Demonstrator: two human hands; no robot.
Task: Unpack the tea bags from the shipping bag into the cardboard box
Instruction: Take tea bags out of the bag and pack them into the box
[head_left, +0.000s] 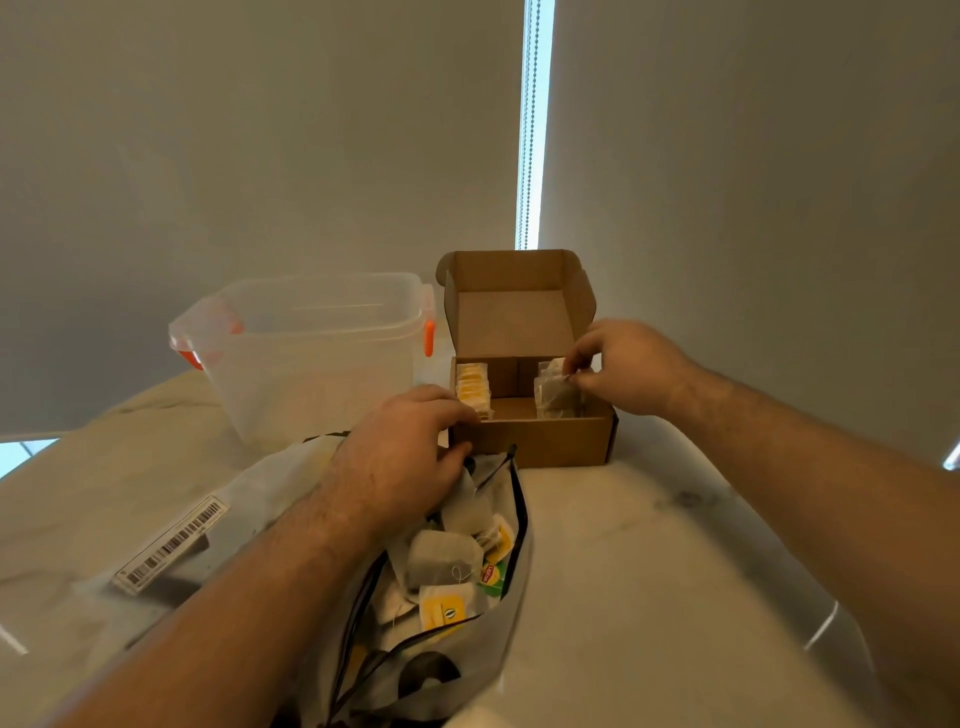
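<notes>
A tea bag (557, 388) is pinched by the right hand (626, 370) at the box's (545, 441) right stack, to be tucked in next. The left hand's (400, 460) hold in the shipping bag (260, 488) cannot be told.

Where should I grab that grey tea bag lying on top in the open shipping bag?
Pinch the grey tea bag by its near edge, coming from above through the open mouth of the shipping bag. It lies flat on top, so only an edge can be pinched.
</notes>
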